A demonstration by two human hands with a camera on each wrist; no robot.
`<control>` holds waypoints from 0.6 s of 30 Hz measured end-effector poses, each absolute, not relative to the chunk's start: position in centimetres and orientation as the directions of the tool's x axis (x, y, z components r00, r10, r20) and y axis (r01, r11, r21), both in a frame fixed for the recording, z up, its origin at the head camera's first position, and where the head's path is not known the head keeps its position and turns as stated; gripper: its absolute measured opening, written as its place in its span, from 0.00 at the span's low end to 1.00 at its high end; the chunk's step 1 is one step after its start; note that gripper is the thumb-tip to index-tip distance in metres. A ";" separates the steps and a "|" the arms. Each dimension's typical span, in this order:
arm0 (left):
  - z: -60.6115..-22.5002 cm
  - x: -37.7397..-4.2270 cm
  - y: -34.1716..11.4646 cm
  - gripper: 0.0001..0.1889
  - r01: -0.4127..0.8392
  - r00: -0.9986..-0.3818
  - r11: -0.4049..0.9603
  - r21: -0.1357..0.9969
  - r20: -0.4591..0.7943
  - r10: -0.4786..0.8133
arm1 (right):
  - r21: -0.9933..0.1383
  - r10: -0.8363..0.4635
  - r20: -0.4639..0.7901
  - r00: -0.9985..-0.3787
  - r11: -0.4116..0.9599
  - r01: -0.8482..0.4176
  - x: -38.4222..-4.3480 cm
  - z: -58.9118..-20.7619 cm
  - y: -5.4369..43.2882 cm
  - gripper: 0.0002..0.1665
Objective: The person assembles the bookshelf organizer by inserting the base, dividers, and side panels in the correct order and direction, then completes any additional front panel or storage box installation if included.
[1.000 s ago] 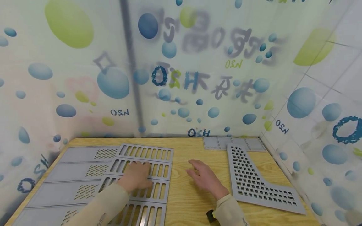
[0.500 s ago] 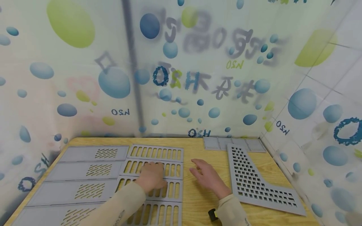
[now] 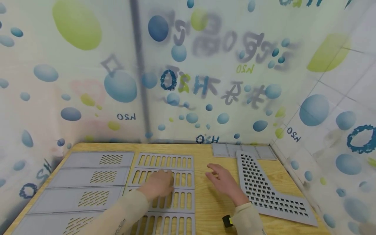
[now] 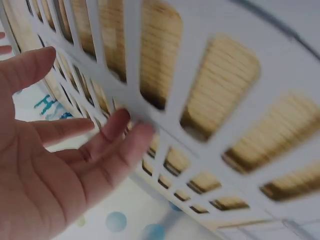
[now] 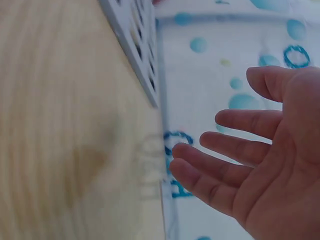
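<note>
My left hand (image 3: 158,186) lies over a grey slotted panel (image 3: 188,170) with rows of long rounded openings, flat on the table. In the left wrist view its fingers (image 4: 107,172) are loosely bent and spread, with fingertips at the panel's surface; whether they press on it I cannot tell. My right hand (image 3: 224,181) hovers above the wood between the slotted panel and a grey L-shaped panel (image 3: 265,178) with square holes. The right wrist view shows its fingers (image 5: 215,192) relaxed and apart, with nothing in them.
Grey panel sections (image 3: 70,176) with diagonal slits cover the table's left side. A smaller grey panel (image 3: 220,150) lies at the back right, partly behind the L-shaped one. Printed curtains (image 3: 188,107) hang along the back and sides of the wooden table (image 3: 202,202).
The slotted panel has slid right together with my left hand, off the slit panel sections, and a strip of wood shows between them. My right hand has shifted slightly right.
</note>
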State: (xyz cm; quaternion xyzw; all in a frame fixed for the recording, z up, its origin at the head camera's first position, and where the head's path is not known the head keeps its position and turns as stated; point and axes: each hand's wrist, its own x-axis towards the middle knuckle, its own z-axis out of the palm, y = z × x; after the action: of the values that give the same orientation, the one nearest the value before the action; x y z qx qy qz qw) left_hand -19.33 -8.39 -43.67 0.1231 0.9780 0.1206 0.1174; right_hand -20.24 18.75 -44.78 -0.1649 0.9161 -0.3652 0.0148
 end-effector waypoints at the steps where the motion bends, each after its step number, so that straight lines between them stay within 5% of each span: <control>1: -43.6 -19.4 -8.7 0.23 0.218 -0.937 0.933 0.287 -0.206 0.282 | -0.677 -0.303 0.094 -0.948 0.679 -0.284 -20.3 -44.6 19.3 0.27; 6: -42.7 -20.2 -10.7 0.24 0.291 -0.918 0.908 0.303 -0.179 0.354 | -0.652 -0.254 0.033 -0.967 0.727 -0.214 -20.8 -43.6 23.2 0.29; 11: -42.2 -21.7 -13.9 0.30 0.288 -0.928 0.920 0.266 -0.162 0.337 | -0.473 -0.217 -0.093 -0.972 0.869 -0.148 -21.7 -42.5 28.0 0.35; 18: -43.3 -23.2 -18.0 0.46 0.235 -0.926 0.924 0.302 -0.219 0.307 | -0.272 -0.042 -0.313 -0.949 0.961 0.047 -22.1 -42.7 33.9 0.59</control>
State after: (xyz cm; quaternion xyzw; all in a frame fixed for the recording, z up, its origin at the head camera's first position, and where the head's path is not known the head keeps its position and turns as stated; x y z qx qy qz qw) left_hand -23.22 -17.98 -43.25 0.1393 0.9718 0.1366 0.1321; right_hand -22.12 33.88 -42.73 0.0011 0.9772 -0.1394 0.1599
